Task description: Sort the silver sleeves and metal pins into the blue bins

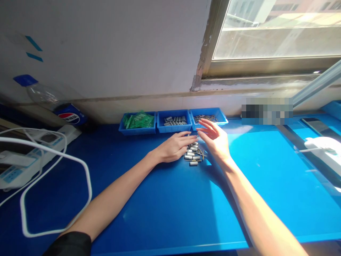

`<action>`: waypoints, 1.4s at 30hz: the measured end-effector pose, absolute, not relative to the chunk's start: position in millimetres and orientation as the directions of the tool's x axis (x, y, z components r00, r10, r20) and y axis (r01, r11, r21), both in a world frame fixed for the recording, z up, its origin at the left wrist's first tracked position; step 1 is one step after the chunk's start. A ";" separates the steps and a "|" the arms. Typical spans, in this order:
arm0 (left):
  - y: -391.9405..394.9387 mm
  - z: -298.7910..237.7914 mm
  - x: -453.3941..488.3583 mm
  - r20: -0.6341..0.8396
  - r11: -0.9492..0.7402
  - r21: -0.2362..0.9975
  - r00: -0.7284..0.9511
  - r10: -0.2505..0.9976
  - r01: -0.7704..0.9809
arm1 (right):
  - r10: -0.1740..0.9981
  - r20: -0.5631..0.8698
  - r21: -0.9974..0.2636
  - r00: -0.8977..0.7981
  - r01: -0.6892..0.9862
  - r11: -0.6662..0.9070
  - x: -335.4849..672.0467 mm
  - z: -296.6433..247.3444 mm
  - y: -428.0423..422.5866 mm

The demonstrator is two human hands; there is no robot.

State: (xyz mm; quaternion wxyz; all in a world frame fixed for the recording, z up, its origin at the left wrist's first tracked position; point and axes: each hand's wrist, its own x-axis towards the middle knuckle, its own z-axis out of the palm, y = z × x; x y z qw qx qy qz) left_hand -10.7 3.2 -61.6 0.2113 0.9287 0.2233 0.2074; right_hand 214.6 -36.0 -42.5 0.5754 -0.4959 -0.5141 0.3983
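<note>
Small silver metal cylinders (190,154) lie in a loose pile on the blue table, mixed with thin dark screw-like pins (203,155). Over the far-left side of that pile reaches my left hand (174,146), palm down, its fingers stretched out towards the right. My right hand (216,139) is raised at the pile's right, thumb and fingers apart and pointing towards the left fingertips. The fingertips of both hands nearly meet. Anything tiny between them is too small to make out. The left hand hides part of the pile.
Behind the hands stand three blue bins: one with green plastic bags (140,120), one with silver cylinders (176,122), one with thin pins (205,118). A Pepsi bottle (69,115), power strips (34,156) and a white cable (89,177) are left; a phone (317,124) lies right.
</note>
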 end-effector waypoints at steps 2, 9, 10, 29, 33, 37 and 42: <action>3.1 -57.2 -12.1 0.232 -0.823 0.459 0.850 0.474 0.334 | 0.971 0.193 -0.980 0.139 0.074 0.184 213.9 -42.9 -36.1; 9.7 -52.6 -17.0 0.288 -0.821 0.344 0.781 0.554 0.455 | 0.975 0.179 -0.981 0.131 0.104 0.166 212.6 -41.3 -36.1; 10.4 -52.5 -18.0 0.302 -0.827 0.324 0.778 0.551 0.460 | 0.975 0.178 -0.981 0.136 0.106 0.164 213.2 -40.9 -35.8; 11.4 -46.7 -18.6 0.513 -0.700 0.591 0.483 0.709 0.400 | 0.994 0.098 -0.973 0.048 0.214 0.085 211.9 -41.5 -36.3; 8.1 -44.8 -17.6 0.534 -0.726 0.563 0.497 0.684 0.395 | 0.996 0.070 -0.970 -0.062 0.229 0.083 209.5 -43.7 -38.0; 3.8 -43.6 -15.5 0.548 -0.762 0.518 0.533 0.645 0.389 | 0.995 0.026 -0.991 -0.099 0.125 0.038 207.1 -41.7 -40.0; 2.0 -36.9 -15.3 0.498 -0.737 0.523 0.547 0.672 0.429 | 0.998 0.011 -0.993 -0.061 0.114 0.018 209.0 -38.0 -39.3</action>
